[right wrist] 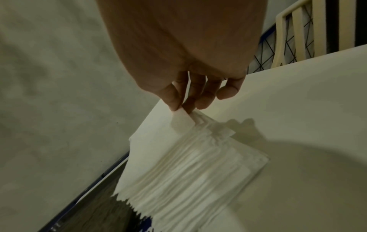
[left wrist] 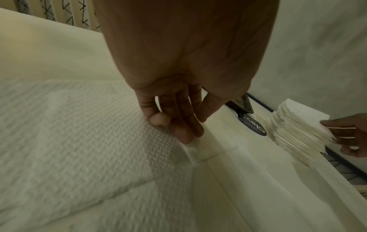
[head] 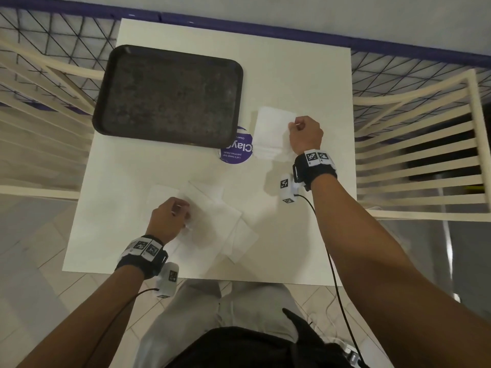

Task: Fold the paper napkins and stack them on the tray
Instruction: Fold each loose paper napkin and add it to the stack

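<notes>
The right hand (head: 305, 135) pinches the top napkin's corner on the stack (head: 271, 134) near the table's (head: 305, 75) right edge; the left hand (head: 167, 219) pinches a napkin (head: 210, 224) near the front edge, tray (head: 170, 51) apart

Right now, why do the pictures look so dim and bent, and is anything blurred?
Head view: wide lens bows the table edges and railings; soft light, faint shadows under the right hand. Left wrist view: dim, and the napkin texture smears toward the bottom. Right wrist view: dim, with the napkin stack soft and a broad dark shadow on the table beside it.
</notes>
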### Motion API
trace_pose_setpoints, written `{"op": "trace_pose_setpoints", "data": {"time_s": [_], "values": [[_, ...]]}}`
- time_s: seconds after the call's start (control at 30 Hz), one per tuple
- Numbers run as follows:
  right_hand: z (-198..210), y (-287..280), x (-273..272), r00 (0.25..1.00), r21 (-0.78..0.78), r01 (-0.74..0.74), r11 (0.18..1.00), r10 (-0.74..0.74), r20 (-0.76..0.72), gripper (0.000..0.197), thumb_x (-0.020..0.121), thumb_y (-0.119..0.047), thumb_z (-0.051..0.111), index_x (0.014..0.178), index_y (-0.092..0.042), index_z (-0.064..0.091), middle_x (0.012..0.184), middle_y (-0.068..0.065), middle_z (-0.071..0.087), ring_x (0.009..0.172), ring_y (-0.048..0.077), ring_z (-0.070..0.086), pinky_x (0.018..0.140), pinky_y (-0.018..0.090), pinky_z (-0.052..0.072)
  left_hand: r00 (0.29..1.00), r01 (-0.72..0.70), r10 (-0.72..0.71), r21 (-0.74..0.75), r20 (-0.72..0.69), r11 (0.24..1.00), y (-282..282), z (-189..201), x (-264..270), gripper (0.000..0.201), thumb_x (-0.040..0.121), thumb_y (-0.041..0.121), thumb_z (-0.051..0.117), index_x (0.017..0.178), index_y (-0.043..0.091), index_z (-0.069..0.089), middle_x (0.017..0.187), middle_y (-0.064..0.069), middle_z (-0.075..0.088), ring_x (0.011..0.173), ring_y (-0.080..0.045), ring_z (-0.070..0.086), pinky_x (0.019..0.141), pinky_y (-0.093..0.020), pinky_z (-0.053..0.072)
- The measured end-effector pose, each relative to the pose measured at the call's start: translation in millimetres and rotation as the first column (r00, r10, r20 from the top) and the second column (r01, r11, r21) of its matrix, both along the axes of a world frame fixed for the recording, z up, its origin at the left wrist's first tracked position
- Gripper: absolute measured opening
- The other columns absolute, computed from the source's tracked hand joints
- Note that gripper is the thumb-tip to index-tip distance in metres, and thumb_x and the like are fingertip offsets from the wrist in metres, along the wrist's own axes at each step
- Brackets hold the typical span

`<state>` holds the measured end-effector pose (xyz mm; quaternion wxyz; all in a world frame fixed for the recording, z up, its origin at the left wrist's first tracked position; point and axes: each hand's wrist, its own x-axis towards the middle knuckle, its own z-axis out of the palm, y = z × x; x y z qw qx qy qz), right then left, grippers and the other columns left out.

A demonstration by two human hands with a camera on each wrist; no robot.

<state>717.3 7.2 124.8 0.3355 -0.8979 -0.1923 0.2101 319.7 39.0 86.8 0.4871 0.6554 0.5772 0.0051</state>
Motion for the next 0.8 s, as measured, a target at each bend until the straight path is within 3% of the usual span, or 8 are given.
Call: {"op": "trace_pose_setpoints", "data": {"time_s": [0.13,0.33,0.4,0.5,0.57,0.67,0.73,0.8], "values": [[-3.9,-2.9,-2.5,0.998,0.068,0.067,0.995,-0.068,0.011,0.021,0.090,-0.025,0.067,0.111,-0.023,0.064,0.099,-0.001,0.067,0.098,0.018,0.064,0.091,0.035,0.052,1.000,-0.001,0.001,0.007,0.011,1.000,0.6,1.7,0.2,0.011,0.101,0.016,0.057,0.104,0.017,0.067,0.086,-0.001,0.076,0.063,-0.017,0.071,0.047,-0.012,0.047],[1.0,-12.0,-36.4,0.982,0.186,0.102,0.977,-0.128,0.137,0.020,0.083,-0.014,0.061,0.096,-0.029,0.062,0.085,-0.007,0.055,0.090,0.019,0.061,0.087,0.040,0.052,0.999,0.006,-0.008,0.033,0.051,0.999,3.8,4.4,-6.0,0.010,0.101,0.016,0.058,0.106,0.016,0.067,0.088,-0.002,0.075,0.069,-0.021,0.071,0.049,-0.013,0.048],[2.0,-15.6,-61.7,0.984,0.244,0.068,0.967,-0.106,0.144,0.020,0.081,-0.009,0.059,0.091,-0.025,0.066,0.084,-0.003,0.059,0.084,0.019,0.060,0.083,0.035,0.052,0.998,0.019,-0.023,0.063,0.054,0.998,6.2,1.1,-11.9,0.009,0.101,0.017,0.059,0.104,0.020,0.067,0.088,0.002,0.075,0.073,-0.020,0.071,0.058,-0.017,0.053],[-0.6,-22.0,-106.1,0.995,0.296,-0.032,0.955,0.004,0.098,0.018,0.081,-0.005,0.061,0.088,-0.020,0.070,0.082,0.002,0.064,0.077,0.017,0.061,0.073,0.017,0.047,0.998,0.047,-0.052,0.151,0.029,0.987,9.0,-5.1,-22.6,0.009,0.099,0.018,0.062,0.105,0.021,0.068,0.095,0.005,0.073,0.084,-0.018,0.068,0.075,-0.027,0.050],[-5.1,-26.7,-137.4,0.997,0.293,-0.078,0.953,0.070,0.037,0.014,0.082,-0.007,0.064,0.088,-0.018,0.071,0.081,0.003,0.067,0.072,0.012,0.060,0.065,0.007,0.042,0.998,0.055,-0.055,0.199,-0.004,0.978,10.7,-8.4,-29.6,0.011,0.098,0.016,0.063,0.106,0.020,0.068,0.102,0.002,0.070,0.086,-0.017,0.064,0.080,-0.027,0.045],[-16.6,-34.4,-181.2,0.985,0.204,-0.155,0.967,0.166,-0.037,0.013,0.083,-0.013,0.067,0.085,-0.025,0.070,0.080,-0.003,0.069,0.069,0.002,0.059,0.063,0.001,0.038,0.996,0.080,-0.068,0.246,-0.058,0.966,14.1,-13.8,-41.1,0.017,0.096,0.013,0.064,0.111,0.016,0.070,0.114,-0.006,0.062,0.092,-0.021,0.062,0.085,-0.028,0.044],[-25.5,-39.4,-205.7,0.968,0.087,-0.216,0.973,0.225,-0.112,0.010,0.082,-0.019,0.066,0.082,-0.029,0.069,0.080,-0.007,0.072,0.072,0.003,0.063,0.064,0.001,0.039,0.994,0.100,-0.083,0.264,-0.076,0.959,15.8,-17.8,-49.1,0.023,0.094,0.013,0.065,0.116,0.015,0.069,0.120,-0.010,0.058,0.102,-0.027,0.061,0.092,-0.032,0.048],[-32.6,-43.6,-227.5,0.944,0.003,-0.269,0.963,0.264,-0.198,0.008,0.080,-0.024,0.064,0.079,-0.025,0.071,0.073,-0.007,0.073,0.075,0.006,0.068,0.070,0.013,0.050,0.991,0.114,-0.094,0.253,-0.090,0.961,17.6,-19.2,-55.5,0.028,0.093,0.014,0.067,0.121,0.015,0.068,0.124,-0.011,0.056,0.108,-0.030,0.060,0.098,-0.037,0.049]]}}
